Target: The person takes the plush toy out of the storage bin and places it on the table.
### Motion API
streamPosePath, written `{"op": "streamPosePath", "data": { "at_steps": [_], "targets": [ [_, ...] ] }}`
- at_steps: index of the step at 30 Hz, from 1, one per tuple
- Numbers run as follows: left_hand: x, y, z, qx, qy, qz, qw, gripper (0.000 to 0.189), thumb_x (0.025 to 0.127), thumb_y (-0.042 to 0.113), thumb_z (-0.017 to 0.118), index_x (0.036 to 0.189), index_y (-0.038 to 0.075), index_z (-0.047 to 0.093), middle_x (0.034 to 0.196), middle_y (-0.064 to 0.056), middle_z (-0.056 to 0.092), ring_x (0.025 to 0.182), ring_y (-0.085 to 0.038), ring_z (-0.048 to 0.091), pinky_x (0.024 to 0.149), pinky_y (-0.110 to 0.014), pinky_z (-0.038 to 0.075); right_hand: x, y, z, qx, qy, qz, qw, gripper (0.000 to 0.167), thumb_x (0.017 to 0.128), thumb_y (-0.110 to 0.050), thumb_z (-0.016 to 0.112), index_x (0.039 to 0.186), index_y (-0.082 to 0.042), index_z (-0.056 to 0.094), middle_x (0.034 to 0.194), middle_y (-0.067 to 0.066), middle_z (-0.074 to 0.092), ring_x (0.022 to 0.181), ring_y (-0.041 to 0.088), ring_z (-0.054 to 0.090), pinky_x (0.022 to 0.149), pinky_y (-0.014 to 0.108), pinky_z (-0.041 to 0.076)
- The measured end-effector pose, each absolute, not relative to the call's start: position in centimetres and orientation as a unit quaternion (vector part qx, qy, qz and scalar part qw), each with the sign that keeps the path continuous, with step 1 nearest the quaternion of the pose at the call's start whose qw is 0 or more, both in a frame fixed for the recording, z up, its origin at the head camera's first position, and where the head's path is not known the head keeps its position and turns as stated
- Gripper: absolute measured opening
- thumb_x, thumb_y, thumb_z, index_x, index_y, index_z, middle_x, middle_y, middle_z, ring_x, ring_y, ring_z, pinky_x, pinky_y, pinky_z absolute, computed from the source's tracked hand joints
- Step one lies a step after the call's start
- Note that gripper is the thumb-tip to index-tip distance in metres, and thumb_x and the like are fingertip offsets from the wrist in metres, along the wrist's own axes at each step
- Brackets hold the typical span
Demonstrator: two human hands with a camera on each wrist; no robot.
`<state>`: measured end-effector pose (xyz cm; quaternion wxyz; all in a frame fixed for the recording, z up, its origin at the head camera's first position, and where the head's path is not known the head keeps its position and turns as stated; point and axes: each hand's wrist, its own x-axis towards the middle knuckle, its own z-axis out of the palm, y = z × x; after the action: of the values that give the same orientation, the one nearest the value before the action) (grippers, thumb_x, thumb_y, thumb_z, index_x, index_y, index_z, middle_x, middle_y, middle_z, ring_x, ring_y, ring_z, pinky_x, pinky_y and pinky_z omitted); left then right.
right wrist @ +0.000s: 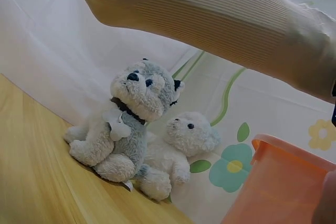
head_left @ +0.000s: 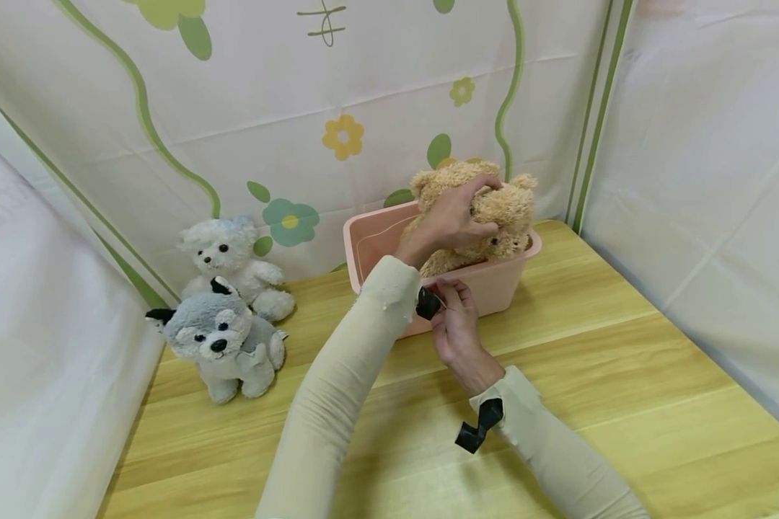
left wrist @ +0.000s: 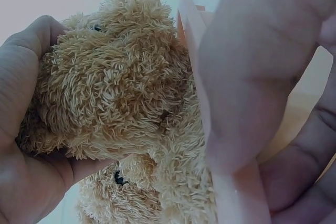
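Note:
A pink plastic bin [head_left: 493, 288] stands toward the back right of the wooden table. My left hand [head_left: 454, 220] reaches over its front rim and grips a tan curly-furred teddy bear [head_left: 509, 205] by the head, thumb and fingers spread round it. The bear's face tips down toward the rim. Tan fur of a second teddy bear [head_left: 451, 176] shows behind, partly covered by my left hand. Below my left wrist, my right hand [head_left: 457, 328] grips the bin's front wall at the rim; in the left wrist view its fingers [left wrist: 247, 93] curl over the edge.
At the table's left, a grey-and-white husky plush [head_left: 217, 339] sits in front of a white plush bear [head_left: 223, 259]. Flower-printed white cloth [head_left: 285, 137] hangs behind the bin, and plain white cloth [head_left: 707, 180] walls the right side. A black strap [head_left: 480, 425] dangles from my right sleeve.

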<state>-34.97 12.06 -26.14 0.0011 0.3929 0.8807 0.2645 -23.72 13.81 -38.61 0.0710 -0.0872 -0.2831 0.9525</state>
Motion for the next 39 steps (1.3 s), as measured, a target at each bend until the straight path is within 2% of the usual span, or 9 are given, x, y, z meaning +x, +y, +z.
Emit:
{"op": "streamPosePath", "data": {
  "at_steps": [3,6,23,26,30,31,32,36,39],
  "targets": [
    [-34.9,11.9,-26.1,0.382,0.883,0.271,0.005,0.060,0.090,0.030,0.069,0.144,0.028,0.042,0.140,0.001,0.055,0.058,-0.014,0.042,0.079,-0.028,0.043,-23.8,13.9,-38.7,-0.082,-0.282,0.953,0.071,0.008,0.103,-0.013,0.050,0.095,-0.017,0.050,0.090,-0.002,0.063,0.077,0.010,0.064,0.069,0.025,0.054],
    [-34.9,11.7,-26.0,0.378,0.882,0.280,0.000,0.059,0.090,0.029,0.069,0.143,0.029,0.043,0.138,0.000,0.056,0.051,-0.011,0.034,0.071,-0.026,0.040,-23.8,13.9,-38.7,-0.081,-0.282,0.954,0.070,0.007,0.103,-0.013,0.050,0.097,-0.017,0.051,0.090,-0.001,0.063,0.078,0.011,0.065,0.070,0.025,0.054],
    [-34.9,11.0,-25.0,0.359,0.876,0.321,-0.023,0.058,0.088,0.026,0.070,0.141,0.032,0.048,0.147,0.002,0.050,0.050,-0.011,0.033,0.077,-0.026,0.043,-23.9,13.7,-38.7,-0.088,-0.281,0.953,0.079,0.006,0.102,-0.013,0.052,0.098,-0.014,0.049,0.092,0.000,0.060,0.076,0.012,0.063,0.073,0.024,0.055],
    [-34.9,10.8,-24.5,0.347,0.879,0.325,-0.028,0.057,0.088,0.027,0.070,0.140,0.034,0.049,0.147,0.002,0.050,0.061,-0.012,0.045,0.083,-0.028,0.045,-23.8,13.6,-38.6,-0.088,-0.286,0.951,0.078,0.005,0.103,-0.014,0.051,0.099,-0.013,0.048,0.092,0.000,0.058,0.076,0.012,0.062,0.072,0.023,0.054],
    [-35.0,10.6,-23.9,0.341,0.880,0.330,-0.033,0.056,0.088,0.027,0.071,0.140,0.033,0.050,0.147,0.004,0.049,0.105,-0.013,0.057,0.099,-0.031,0.044,-23.8,13.6,-38.5,-0.092,-0.288,0.950,0.082,0.009,0.104,-0.013,0.048,0.096,-0.015,0.052,0.093,0.000,0.056,0.077,0.012,0.059,0.073,0.023,0.053],
    [-35.0,10.6,-23.7,0.340,0.880,0.331,-0.034,0.056,0.088,0.027,0.071,0.140,0.033,0.050,0.147,0.004,0.049,0.105,-0.013,0.057,0.100,-0.032,0.044,-23.8,13.5,-38.5,-0.092,-0.288,0.950,0.083,0.012,0.104,-0.012,0.047,0.095,-0.017,0.053,0.093,-0.001,0.056,0.078,0.011,0.059,0.074,0.023,0.053],
    [-35.0,10.5,-23.5,0.340,0.879,0.332,-0.035,0.056,0.088,0.027,0.071,0.140,0.032,0.050,0.147,0.003,0.049,0.104,-0.013,0.057,0.101,-0.032,0.043,-23.9,13.5,-38.5,-0.093,-0.288,0.950,0.083,0.014,0.104,-0.011,0.046,0.094,-0.018,0.054,0.093,-0.001,0.055,0.078,0.011,0.059,0.075,0.023,0.053],
    [-35.1,10.3,-23.1,0.341,0.877,0.337,-0.037,0.057,0.088,0.026,0.070,0.141,0.032,0.049,0.148,0.000,0.048,0.057,-0.011,0.042,0.084,-0.027,0.045,-23.9,13.5,-38.5,-0.093,-0.291,0.949,0.080,0.017,0.104,-0.010,0.045,0.092,-0.018,0.054,0.093,-0.001,0.055,0.079,0.011,0.058,0.077,0.023,0.052],
    [-35.1,10.1,-22.8,0.346,0.871,0.346,-0.038,0.056,0.089,0.024,0.069,0.141,0.031,0.048,0.143,-0.006,0.053,0.045,-0.009,0.029,0.067,-0.026,0.042,-23.9,13.5,-38.6,-0.092,-0.296,0.948,0.077,0.015,0.104,-0.011,0.046,0.093,-0.017,0.054,0.093,-0.001,0.055,0.081,0.012,0.058,0.078,0.022,0.052]
  ]
}}
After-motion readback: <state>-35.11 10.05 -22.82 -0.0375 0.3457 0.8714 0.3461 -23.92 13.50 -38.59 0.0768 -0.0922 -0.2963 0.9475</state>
